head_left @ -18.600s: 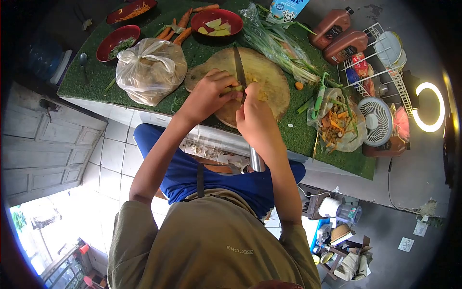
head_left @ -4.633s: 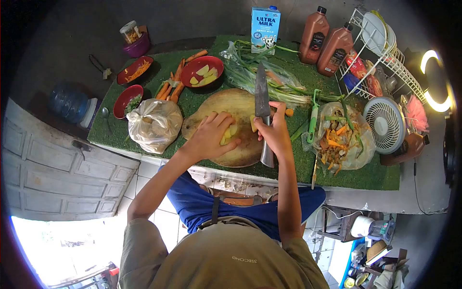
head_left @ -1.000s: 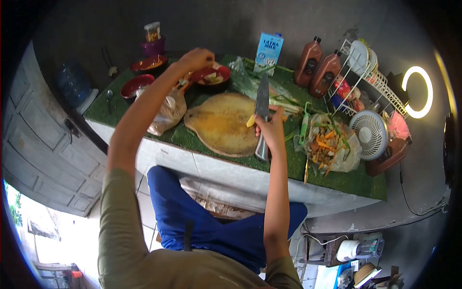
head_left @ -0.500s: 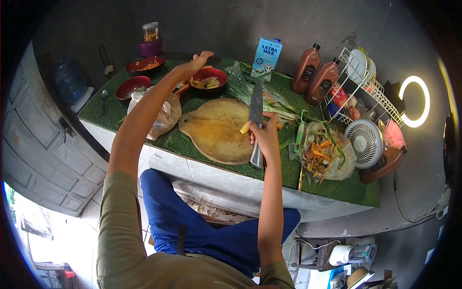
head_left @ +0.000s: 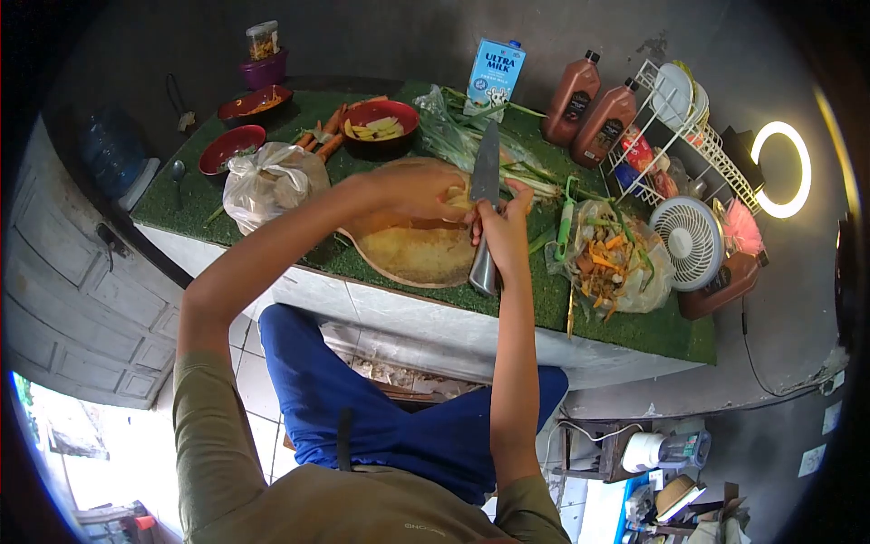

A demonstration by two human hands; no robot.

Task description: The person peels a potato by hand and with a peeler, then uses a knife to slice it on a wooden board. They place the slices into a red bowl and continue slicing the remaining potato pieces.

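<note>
My right hand (head_left: 504, 224) is wrapped around the handle of a kitchen knife (head_left: 487, 163), its blade pointing away from me over the right side of the round wooden cutting board (head_left: 412, 254). My left hand (head_left: 430, 194) is beside the blade, with its fingers closed at a small pale yellow vegetable piece (head_left: 461, 199), mostly covered by the fingers. Behind the board, a red and black bowl (head_left: 412, 122) holds several pale yellow pieces. Carrots (head_left: 328, 129) lie left of this bowl.
A plastic bag (head_left: 272, 186) sits left of the board. Peelings (head_left: 612, 267) lie on plastic at the right, near a green-handled peeler (head_left: 565, 231). Spring onions (head_left: 530, 177), a milk carton (head_left: 495, 77), brown bottles (head_left: 573, 95), a dish rack (head_left: 684, 145) and a fan (head_left: 686, 240) stand behind.
My left hand has come back from the bowl behind the board to the knife and the pale yellow piece. My right hand still grips the knife in about the same place.
</note>
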